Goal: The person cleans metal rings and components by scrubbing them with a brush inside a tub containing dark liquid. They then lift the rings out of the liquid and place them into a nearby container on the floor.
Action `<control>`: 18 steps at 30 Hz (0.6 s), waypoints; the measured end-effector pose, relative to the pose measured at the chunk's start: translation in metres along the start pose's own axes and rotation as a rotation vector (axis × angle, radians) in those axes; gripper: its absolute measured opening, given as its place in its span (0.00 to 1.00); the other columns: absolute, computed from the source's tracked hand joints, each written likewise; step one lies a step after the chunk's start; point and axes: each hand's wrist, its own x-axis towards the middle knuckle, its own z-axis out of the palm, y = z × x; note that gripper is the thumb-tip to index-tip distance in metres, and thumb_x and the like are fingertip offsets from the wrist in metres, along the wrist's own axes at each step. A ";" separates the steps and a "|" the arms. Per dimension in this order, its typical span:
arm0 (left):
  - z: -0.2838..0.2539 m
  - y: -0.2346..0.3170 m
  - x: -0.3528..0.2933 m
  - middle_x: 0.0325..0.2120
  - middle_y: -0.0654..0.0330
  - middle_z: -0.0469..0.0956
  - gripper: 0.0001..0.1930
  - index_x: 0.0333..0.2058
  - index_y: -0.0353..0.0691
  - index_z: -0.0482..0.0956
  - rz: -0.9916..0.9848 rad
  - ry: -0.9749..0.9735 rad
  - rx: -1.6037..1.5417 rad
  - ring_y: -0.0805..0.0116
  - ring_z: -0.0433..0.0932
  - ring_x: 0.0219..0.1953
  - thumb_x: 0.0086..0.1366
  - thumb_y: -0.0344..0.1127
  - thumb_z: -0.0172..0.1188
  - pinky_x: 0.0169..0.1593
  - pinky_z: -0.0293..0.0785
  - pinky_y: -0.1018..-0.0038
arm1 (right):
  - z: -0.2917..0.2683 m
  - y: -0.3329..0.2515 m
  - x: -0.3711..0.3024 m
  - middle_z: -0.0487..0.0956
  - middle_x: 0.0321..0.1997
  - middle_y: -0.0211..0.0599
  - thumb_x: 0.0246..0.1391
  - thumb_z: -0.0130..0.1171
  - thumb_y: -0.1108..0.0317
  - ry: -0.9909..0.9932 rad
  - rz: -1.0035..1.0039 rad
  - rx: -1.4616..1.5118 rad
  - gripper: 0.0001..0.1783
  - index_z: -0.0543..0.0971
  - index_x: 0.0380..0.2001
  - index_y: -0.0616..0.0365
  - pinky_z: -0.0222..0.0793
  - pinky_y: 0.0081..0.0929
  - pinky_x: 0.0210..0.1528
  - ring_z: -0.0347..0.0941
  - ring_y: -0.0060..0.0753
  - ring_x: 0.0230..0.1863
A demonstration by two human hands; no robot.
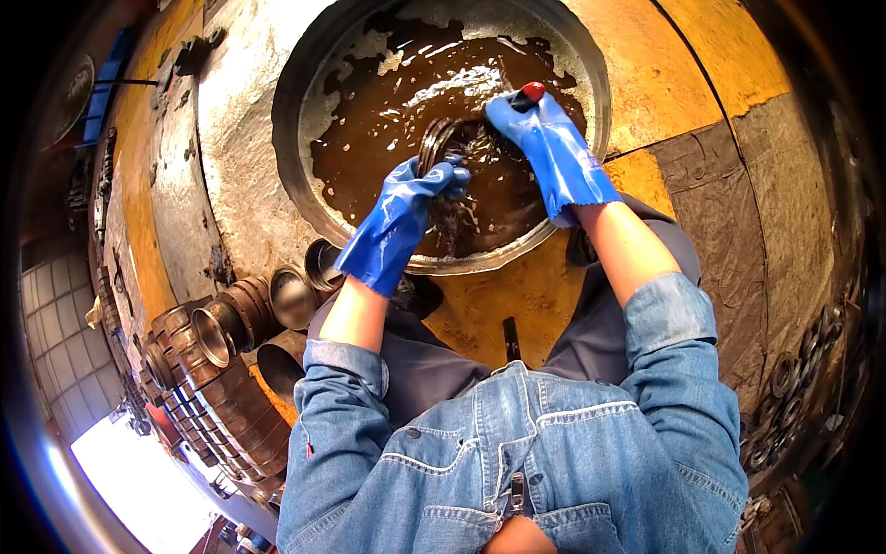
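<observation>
Both my hands wear wet blue rubber gloves over a round metal basin (288,152) of brown, foamy liquid (369,148). My left hand (406,189) is closed around a dark, grooved metal ring (432,146), held tilted just above the liquid. To the right, my right hand (540,129) is closed on a black-handled tool with a red end (532,91). The tool's other end is hidden by the glove and splashing, so its kind does not show. Rippling liquid lies between the hands, beside the ring.
Several metal rings and cylinders (293,297) stand left of my legs, with long stacks of rings (208,415) behind them. More ring-shaped parts (784,379) lie at far right. Worn yellow and grey plates (637,74) surround the basin. A short dark rod (511,340) stands between my legs.
</observation>
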 end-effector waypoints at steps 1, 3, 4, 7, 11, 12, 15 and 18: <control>0.001 -0.001 0.000 0.43 0.50 0.86 0.22 0.57 0.26 0.78 0.007 0.008 0.023 0.62 0.86 0.43 0.70 0.34 0.68 0.49 0.82 0.68 | -0.002 0.004 0.003 0.83 0.36 0.45 0.54 0.65 0.48 0.015 -0.041 0.029 0.25 0.82 0.42 0.62 0.74 0.36 0.51 0.79 0.37 0.39; -0.016 -0.011 0.006 0.48 0.48 0.86 0.26 0.62 0.26 0.74 -0.022 -0.088 0.065 0.60 0.85 0.47 0.69 0.32 0.67 0.55 0.81 0.66 | -0.001 0.018 0.005 0.84 0.35 0.41 0.55 0.64 0.49 0.056 -0.123 0.119 0.24 0.83 0.41 0.61 0.74 0.37 0.51 0.79 0.36 0.39; -0.010 -0.009 -0.001 0.49 0.47 0.85 0.26 0.62 0.26 0.72 -0.106 -0.014 -0.011 0.62 0.85 0.45 0.69 0.30 0.65 0.53 0.81 0.68 | -0.005 -0.006 -0.010 0.84 0.33 0.39 0.56 0.63 0.49 0.027 -0.069 0.087 0.23 0.83 0.40 0.61 0.74 0.34 0.48 0.79 0.32 0.38; -0.036 -0.009 0.002 0.45 0.49 0.86 0.21 0.60 0.28 0.75 -0.160 0.026 -0.190 0.65 0.84 0.39 0.71 0.28 0.62 0.47 0.83 0.71 | 0.002 -0.015 -0.012 0.86 0.34 0.38 0.60 0.63 0.53 -0.209 -0.073 0.283 0.19 0.86 0.41 0.59 0.76 0.29 0.48 0.82 0.25 0.41; -0.039 -0.010 -0.005 0.40 0.55 0.86 0.14 0.50 0.32 0.82 -0.054 0.125 0.042 0.65 0.84 0.38 0.66 0.23 0.63 0.46 0.81 0.71 | 0.053 -0.028 0.015 0.87 0.36 0.31 0.68 0.55 0.53 -0.743 -0.055 0.153 0.17 0.86 0.38 0.53 0.76 0.23 0.46 0.81 0.23 0.39; -0.043 -0.013 -0.005 0.40 0.55 0.86 0.14 0.50 0.33 0.82 -0.001 0.078 0.065 0.65 0.84 0.38 0.65 0.23 0.63 0.46 0.81 0.70 | 0.069 -0.031 0.019 0.84 0.32 0.30 0.69 0.51 0.53 -0.782 -0.132 -0.109 0.19 0.84 0.32 0.50 0.73 0.22 0.41 0.78 0.22 0.33; -0.042 -0.009 -0.012 0.40 0.54 0.86 0.17 0.50 0.31 0.82 0.005 0.057 0.121 0.65 0.85 0.39 0.62 0.18 0.62 0.46 0.82 0.71 | 0.088 -0.012 0.032 0.78 0.25 0.28 0.63 0.53 0.55 -0.736 -0.120 -0.216 0.18 0.80 0.22 0.47 0.69 0.30 0.35 0.71 0.21 0.30; -0.046 -0.009 -0.020 0.42 0.52 0.87 0.18 0.53 0.30 0.79 -0.070 0.117 0.055 0.65 0.85 0.39 0.64 0.23 0.63 0.46 0.81 0.71 | 0.065 -0.010 0.019 0.79 0.22 0.27 0.63 0.51 0.59 -0.557 -0.220 0.156 0.20 0.79 0.17 0.51 0.67 0.26 0.33 0.74 0.22 0.27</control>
